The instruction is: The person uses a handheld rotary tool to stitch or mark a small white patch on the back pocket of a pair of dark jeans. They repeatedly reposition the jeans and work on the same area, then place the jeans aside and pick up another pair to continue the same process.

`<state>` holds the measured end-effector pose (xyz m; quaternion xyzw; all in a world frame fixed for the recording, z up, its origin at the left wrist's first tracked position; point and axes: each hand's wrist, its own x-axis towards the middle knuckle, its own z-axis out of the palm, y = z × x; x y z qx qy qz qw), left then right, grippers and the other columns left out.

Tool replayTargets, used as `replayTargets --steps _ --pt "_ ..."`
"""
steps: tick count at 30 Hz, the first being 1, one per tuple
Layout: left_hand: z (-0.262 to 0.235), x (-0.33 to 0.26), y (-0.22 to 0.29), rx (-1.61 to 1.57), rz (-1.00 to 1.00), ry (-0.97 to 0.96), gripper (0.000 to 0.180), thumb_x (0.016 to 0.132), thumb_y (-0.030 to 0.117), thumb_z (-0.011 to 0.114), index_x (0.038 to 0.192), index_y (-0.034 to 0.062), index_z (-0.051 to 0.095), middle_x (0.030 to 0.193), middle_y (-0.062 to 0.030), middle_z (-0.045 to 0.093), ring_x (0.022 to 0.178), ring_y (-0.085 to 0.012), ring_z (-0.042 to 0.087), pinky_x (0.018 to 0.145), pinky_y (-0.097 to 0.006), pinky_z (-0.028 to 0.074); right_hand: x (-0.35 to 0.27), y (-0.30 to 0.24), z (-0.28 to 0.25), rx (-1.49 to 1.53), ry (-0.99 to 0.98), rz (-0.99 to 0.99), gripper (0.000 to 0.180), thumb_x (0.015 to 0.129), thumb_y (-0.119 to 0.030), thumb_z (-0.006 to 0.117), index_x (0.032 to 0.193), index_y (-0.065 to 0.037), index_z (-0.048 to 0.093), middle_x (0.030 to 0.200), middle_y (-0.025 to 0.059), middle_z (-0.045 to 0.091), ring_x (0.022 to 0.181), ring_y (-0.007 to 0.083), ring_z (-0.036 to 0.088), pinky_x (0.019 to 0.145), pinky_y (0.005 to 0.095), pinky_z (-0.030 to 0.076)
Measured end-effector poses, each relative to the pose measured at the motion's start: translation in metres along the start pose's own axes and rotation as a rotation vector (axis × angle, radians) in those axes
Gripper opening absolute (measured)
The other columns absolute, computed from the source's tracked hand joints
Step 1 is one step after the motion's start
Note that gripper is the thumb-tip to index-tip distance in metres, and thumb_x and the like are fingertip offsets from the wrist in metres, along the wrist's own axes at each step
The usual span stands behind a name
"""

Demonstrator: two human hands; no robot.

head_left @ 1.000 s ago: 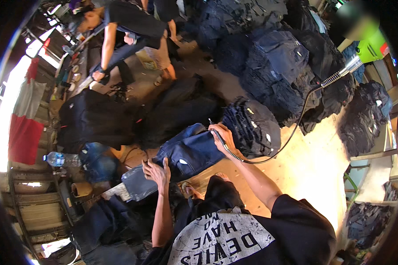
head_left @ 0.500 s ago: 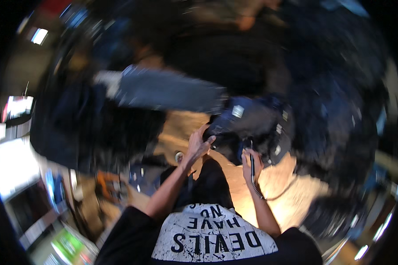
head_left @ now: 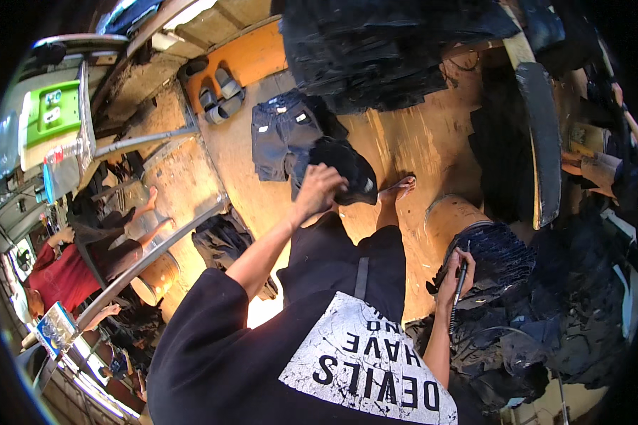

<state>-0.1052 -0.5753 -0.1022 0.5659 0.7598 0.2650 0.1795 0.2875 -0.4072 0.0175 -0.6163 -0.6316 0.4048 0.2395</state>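
Note:
My left hand (head_left: pixel 320 190) reaches out over the floor, its fingers curled at the edge of a black garment (head_left: pixel 344 166). The garment partly overlaps a pair of dark shorts (head_left: pixel 273 138) with white tags, which lies flat on the boards. At the right, my right hand (head_left: pixel 458 275) is closed around a slim black pen-shaped tool (head_left: pixel 460 283) with a coiled cord running down along the forearm. That hand is beside a stack of dark folded garments (head_left: pixel 500 258) on a round wooden stool (head_left: pixel 452 216). Whether its fingertips also touch the cloth, I cannot tell.
A large pile of dark garments (head_left: pixel 390 53) lies at the back. A long grey padded board (head_left: pixel 539 142) stands at the right. Sandals (head_left: pixel 223 92) rest at the far left. Beyond a metal rail (head_left: pixel 156 258) sits another person in red (head_left: pixel 60 280).
The view has swung round and sharpened. My hands, earlier close together on dark garments near the grey board, are now apart: the left over the floor, the right by the stool.

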Motion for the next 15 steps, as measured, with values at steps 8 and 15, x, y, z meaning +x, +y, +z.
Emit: replayTargets --steps 8,15 --pt "-0.026 -0.019 -0.241 0.071 -0.297 0.103 0.017 0.086 0.017 0.083 0.102 0.0152 0.08 0.099 -0.0057 0.076 0.099 -0.0324 0.068 0.091 -0.043 0.051 -0.035 -0.024 0.035 -0.098 -0.077 -0.022 0.018 0.105 -0.014 0.073 0.118 -0.001 0.071 0.099 0.0039 0.072 0.089 0.0101 0.064 0.081 0.0258 0.053" --pt "0.028 -0.042 -0.341 -0.026 -0.55 -0.151 0.119 0.077 0.025 0.093 0.173 0.0232 0.021 0.175 -0.019 0.03 0.161 -0.0415 0.03 0.128 -0.069 0.024 -0.049 -0.022 0.002 -0.186 -0.102 0.188 0.02 0.103 -0.017 0.074 0.117 -0.003 0.073 0.105 0.0096 0.075 0.097 0.0155 0.069 0.091 0.0266 0.053"
